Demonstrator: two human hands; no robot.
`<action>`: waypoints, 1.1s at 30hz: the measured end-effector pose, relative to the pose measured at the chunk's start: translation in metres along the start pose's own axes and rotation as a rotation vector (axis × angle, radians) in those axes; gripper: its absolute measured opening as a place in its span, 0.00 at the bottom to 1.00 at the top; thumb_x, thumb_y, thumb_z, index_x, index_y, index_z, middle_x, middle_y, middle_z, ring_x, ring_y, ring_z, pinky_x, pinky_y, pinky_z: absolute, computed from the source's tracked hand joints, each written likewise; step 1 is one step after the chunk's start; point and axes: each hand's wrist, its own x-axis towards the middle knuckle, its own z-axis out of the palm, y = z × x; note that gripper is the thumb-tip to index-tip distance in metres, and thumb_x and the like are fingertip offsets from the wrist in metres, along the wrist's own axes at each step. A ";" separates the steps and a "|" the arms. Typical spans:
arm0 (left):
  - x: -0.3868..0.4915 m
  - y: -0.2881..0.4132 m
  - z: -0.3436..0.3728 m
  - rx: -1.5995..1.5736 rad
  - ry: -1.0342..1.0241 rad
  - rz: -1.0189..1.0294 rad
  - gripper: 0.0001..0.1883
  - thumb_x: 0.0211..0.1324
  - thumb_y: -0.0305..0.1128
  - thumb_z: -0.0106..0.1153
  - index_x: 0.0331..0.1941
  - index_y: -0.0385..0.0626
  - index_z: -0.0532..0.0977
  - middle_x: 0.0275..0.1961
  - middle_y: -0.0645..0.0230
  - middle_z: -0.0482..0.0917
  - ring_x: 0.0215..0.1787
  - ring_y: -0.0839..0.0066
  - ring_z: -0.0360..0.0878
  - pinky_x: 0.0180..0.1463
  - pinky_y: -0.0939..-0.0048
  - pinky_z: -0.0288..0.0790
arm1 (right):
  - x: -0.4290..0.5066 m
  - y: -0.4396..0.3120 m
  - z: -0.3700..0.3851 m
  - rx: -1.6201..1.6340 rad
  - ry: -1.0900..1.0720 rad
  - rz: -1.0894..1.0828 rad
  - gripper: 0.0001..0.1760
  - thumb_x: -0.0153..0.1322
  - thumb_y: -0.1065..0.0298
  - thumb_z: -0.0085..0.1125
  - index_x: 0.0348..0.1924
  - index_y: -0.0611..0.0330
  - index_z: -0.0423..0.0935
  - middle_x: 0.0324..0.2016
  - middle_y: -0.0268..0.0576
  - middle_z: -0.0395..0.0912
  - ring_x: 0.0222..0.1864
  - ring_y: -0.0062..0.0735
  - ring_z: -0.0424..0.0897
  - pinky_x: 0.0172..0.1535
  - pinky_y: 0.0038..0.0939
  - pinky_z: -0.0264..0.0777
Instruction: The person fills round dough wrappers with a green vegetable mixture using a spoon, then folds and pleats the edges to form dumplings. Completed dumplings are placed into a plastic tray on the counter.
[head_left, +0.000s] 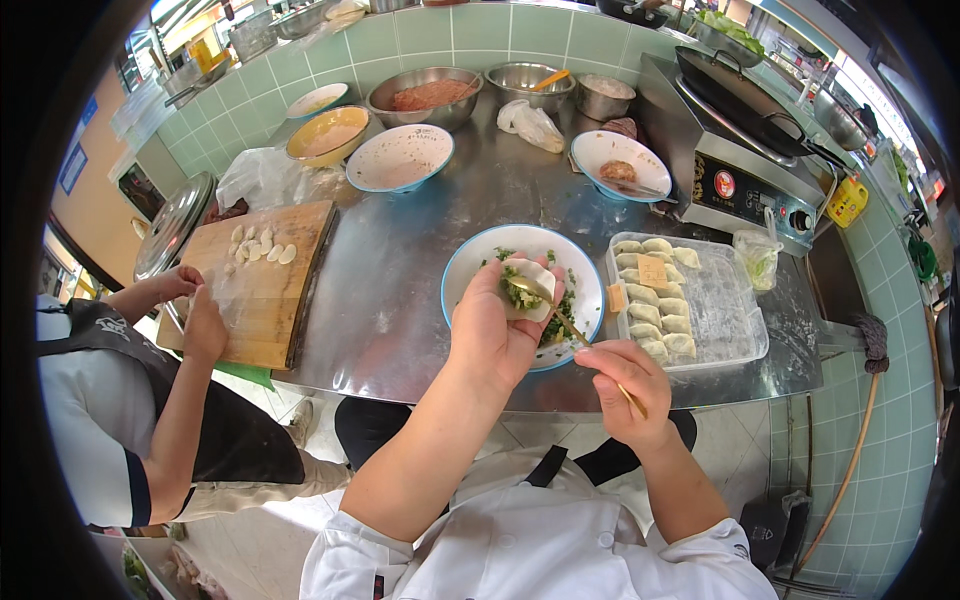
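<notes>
My left hand (495, 330) cradles a round dumpling wrapper (546, 309) with green chopped filling (517, 296) on it. Pinched in my right hand (634, 386) is the handle of a gold-coloured spoon (574, 328), whose bowl rests on the filling. Beneath the left hand stands a white, blue-rimmed bowl (459, 259) with more chopped greens inside, partly hidden by the hand. To its right, a clear plastic container (724, 300) holds several folded dumplings (643, 313) in rows on its left side, with a small tan card (652, 271) on top.
A co-worker's hands (196, 311) work at a wooden board (262, 315) bearing several dough pieces (264, 246). Toward the back stand a steel bowl of minced meat (382, 112), a white bowl with some filling (652, 161) and an induction cooker (739, 199) carrying a black wok (739, 101).
</notes>
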 end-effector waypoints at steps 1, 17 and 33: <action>0.000 0.000 0.000 -0.017 -0.001 -0.012 0.19 0.82 0.38 0.36 0.60 0.34 0.68 0.59 0.50 0.79 0.61 0.52 0.82 0.62 0.52 0.83 | -0.001 -0.001 0.000 0.015 0.017 0.027 0.14 0.75 0.80 0.58 0.53 0.66 0.83 0.42 0.48 0.86 0.39 0.37 0.85 0.45 0.31 0.79; -0.012 0.004 -0.007 -0.192 -0.089 -0.105 0.14 0.81 0.31 0.37 0.57 0.35 0.68 0.59 0.50 0.77 0.62 0.52 0.79 0.66 0.50 0.78 | -0.010 -0.008 0.009 0.783 0.427 0.671 0.16 0.86 0.61 0.48 0.54 0.66 0.76 0.37 0.50 0.87 0.36 0.37 0.88 0.43 0.37 0.85; -0.025 0.011 -0.007 -0.020 -0.088 0.006 0.19 0.82 0.39 0.37 0.55 0.38 0.74 0.56 0.57 0.82 0.60 0.63 0.82 0.66 0.59 0.78 | 0.027 -0.028 -0.016 0.259 0.239 0.495 0.16 0.85 0.64 0.49 0.47 0.70 0.79 0.30 0.47 0.85 0.30 0.32 0.87 0.37 0.31 0.84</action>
